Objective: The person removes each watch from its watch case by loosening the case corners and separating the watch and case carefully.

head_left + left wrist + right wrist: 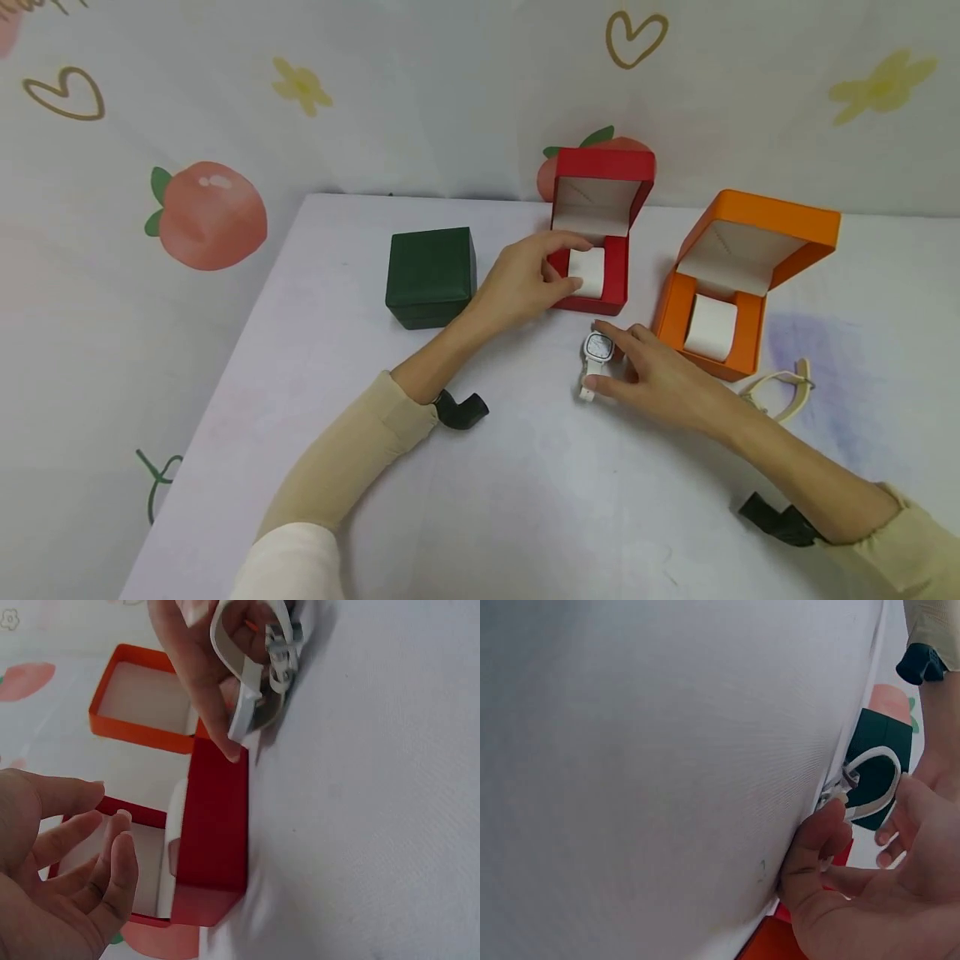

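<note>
A white wristwatch [598,346] with a squarish face is on the table, its strap fastened in a loop. My right hand [660,375] grips it, thumb at the near end of the strap and a finger at the far end. In the left wrist view the buckle [281,649] shows on the strap's underside. My left hand [521,279] hovers at the open red watch box [617,267], thumb and fingers bent loosely around the white cushion [592,273]. The left wrist view shows nothing held between those fingers.
Right of the red box stands an open orange watch box [748,342] with a white cushion [711,327] inside. A cream watch strap [801,398] lies beside it, partly behind my right forearm. A closed dark green box [429,271] sits to the left.
</note>
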A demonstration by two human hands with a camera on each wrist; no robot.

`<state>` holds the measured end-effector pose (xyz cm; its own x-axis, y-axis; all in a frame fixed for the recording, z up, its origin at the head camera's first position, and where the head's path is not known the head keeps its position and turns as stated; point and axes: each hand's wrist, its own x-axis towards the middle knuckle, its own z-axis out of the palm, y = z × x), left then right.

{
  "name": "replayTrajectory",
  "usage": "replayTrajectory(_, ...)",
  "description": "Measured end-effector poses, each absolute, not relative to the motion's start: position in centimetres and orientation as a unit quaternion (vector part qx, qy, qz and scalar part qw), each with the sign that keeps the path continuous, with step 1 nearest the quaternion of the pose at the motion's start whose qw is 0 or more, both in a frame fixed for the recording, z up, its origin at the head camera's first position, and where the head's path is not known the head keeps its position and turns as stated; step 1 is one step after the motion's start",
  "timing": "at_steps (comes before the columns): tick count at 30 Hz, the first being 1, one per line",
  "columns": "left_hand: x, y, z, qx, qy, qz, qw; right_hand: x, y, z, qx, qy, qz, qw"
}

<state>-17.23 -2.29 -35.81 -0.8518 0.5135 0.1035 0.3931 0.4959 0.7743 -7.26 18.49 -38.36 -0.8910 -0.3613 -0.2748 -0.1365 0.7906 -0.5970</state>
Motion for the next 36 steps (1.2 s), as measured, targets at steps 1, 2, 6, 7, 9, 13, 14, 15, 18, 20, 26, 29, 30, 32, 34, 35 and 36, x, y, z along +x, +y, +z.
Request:
replayTrajectory(1, -17.0, -2.4, -35.6, 0.269, 0.861, 0.426, 0.071, -7.3, 18.5, -38.3, -0.131, 0.926, -0.298, 0.192)
replayTrajectory(2, -16.8, -2.5, -35.4, 0.274, 0.862, 0.421, 0.074, -7.2, 18.5, -38.3, -0.128, 0.925, -0.301, 0.194)
replayTrajectory(6, -15.9, -3.2, -34.6, 0.286, 0.861, 0.413, 0.085, -7.1, 18.4, -38.2, -0.116, 0.922, -0.310, 0.198)
replayTrajectory(7, -15.6, -3.4, -34.5, 0.287, 0.860, 0.413, 0.088, -7.1, 18.3, -38.2, -0.114, 0.922, -0.312, 0.198)
replayTrajectory(9, -15.2, -3.8, -34.2, 0.289, 0.856, 0.420, 0.088, -6.9, 18.3, -38.1, -0.113, 0.921, -0.315, 0.197)
replayTrajectory(13, -14.7, -4.7, -33.9, 0.285, 0.852, 0.430, 0.087, -6.5, 18.2, -37.8, -0.114, 0.925, -0.310, 0.188)
replayTrajectory(14, -14.6, -5.0, -33.8, 0.283, 0.852, 0.431, 0.087, -6.4, 18.1, -37.7, -0.115, 0.927, -0.306, 0.185)
replayTrajectory(15, -14.5, -5.2, -33.8, 0.281, 0.853, 0.431, 0.088, -6.3, 18.1, -37.5, -0.115, 0.928, -0.302, 0.184)
replayTrajectory(18, -14.3, -5.8, -33.6, 0.278, 0.856, 0.428, 0.084, -6.1, 18.1, -37.0, -0.113, 0.934, -0.287, 0.181)
replayTrajectory(20, -14.2, -6.1, -33.5, 0.277, 0.858, 0.425, 0.083, -5.9, 18.2, -36.7, -0.111, 0.938, -0.275, 0.180)
replayTrajectory(26, -13.7, -7.1, -32.9, 0.284, 0.854, 0.431, 0.063, -5.6, 18.4, -35.3, -0.101, 0.950, -0.249, 0.162)
replayTrajectory(29, -13.4, -7.6, -32.5, 0.286, 0.853, 0.434, 0.052, -5.6, 18.6, -34.6, -0.104, 0.955, -0.242, 0.140)
replayTrajectory(30, -13.3, -7.8, -32.3, 0.285, 0.853, 0.435, 0.049, -5.7, 18.6, -34.3, -0.105, 0.955, -0.243, 0.132)
replayTrajectory(32, -13.2, -8.2, -32.0, 0.284, 0.851, 0.439, 0.043, -5.8, 18.7, -33.9, -0.110, 0.955, -0.248, 0.117)
replayTrajectory(34, -13.1, -8.5, -31.9, 0.284, 0.850, 0.442, 0.036, -5.9, 18.7, -33.6, -0.116, 0.954, -0.258, 0.100)
replayTrajectory(35, -13.1, -8.8, -31.8, 0.284, 0.849, 0.445, 0.033, -6.0, 18.7, -33.4, -0.118, 0.952, -0.265, 0.092)
replayTrajectory(36, -13.0, -9.0, -31.7, 0.286, 0.847, 0.448, 0.030, -6.0, 18.6, -33.3, -0.122, 0.950, -0.273, 0.084)
